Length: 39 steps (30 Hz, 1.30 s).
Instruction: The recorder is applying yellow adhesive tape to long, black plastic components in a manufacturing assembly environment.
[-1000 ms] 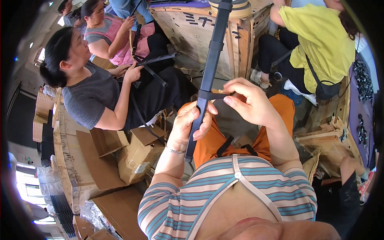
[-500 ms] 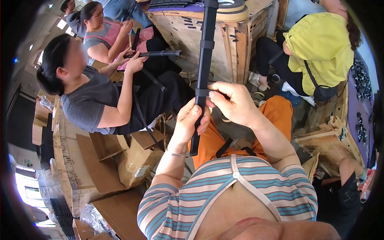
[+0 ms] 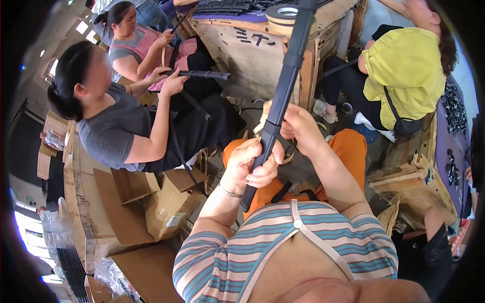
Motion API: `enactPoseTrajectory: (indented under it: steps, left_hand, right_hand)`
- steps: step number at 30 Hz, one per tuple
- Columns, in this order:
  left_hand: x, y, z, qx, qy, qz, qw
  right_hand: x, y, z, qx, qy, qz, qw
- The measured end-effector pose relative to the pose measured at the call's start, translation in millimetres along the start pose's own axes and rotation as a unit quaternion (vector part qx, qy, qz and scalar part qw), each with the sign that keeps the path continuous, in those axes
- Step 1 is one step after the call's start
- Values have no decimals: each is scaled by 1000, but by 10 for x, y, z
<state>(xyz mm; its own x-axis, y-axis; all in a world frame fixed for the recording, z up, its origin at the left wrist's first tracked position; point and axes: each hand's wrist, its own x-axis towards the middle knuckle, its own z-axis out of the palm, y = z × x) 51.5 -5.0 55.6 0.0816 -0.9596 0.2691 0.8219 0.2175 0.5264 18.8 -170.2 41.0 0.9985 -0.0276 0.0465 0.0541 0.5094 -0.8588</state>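
A long, straight black bar [image 3: 287, 76] with darker bands around it slants up from my lap toward the far right. My left hand [image 3: 255, 164] is wrapped round its lower part, with the short end sticking out below the palm. Just above, my right hand [image 3: 300, 129] is closed at the bar beside a band [image 3: 273, 124]; some of its fingers pass behind the bar and are partly hidden. A pale strip [image 3: 260, 125] shows at the bar's left side, too small to identify. Tan tape [image 3: 292, 151] hangs in a loop below my right hand.
Two seated people on the left handle similar black bars [image 3: 204, 74]. A wooden crate [image 3: 242, 48] ahead carries tape rolls [image 3: 283, 14]. At right sits a person in yellow [image 3: 406, 65] beside a purple-covered table [image 3: 447, 132] with small black parts. Open cardboard boxes [image 3: 174, 204] stand at left.
The bar has tilted, its far end swinging right and its near end slightly down. My left hand has moved lower; my right hand has shifted slightly right, its fingers now partly behind the bar.
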Motion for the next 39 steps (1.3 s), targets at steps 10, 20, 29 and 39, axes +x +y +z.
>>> enactPoseTrajectory:
  steps: [10, 20, 29, 39]
  left_hand:
    - [105, -40, -182, -150, -16, -1, 988]
    - [-361, -129, -159, 257, 145, -66, 953]
    - [-221, -234, -16, 398, 305, 21, 865]
    - [-27, -107, -115, 354, 340, 144, 859]
  right_hand:
    - [-93, -278, 149, -52, -96, -73, 991]
    - [-160, -292, -154, -62, -117, -107, 985]
    - [-351, -389, -444, 12, -83, -50, 995]
    - [-379, -164, -143, -222, -101, 39, 969]
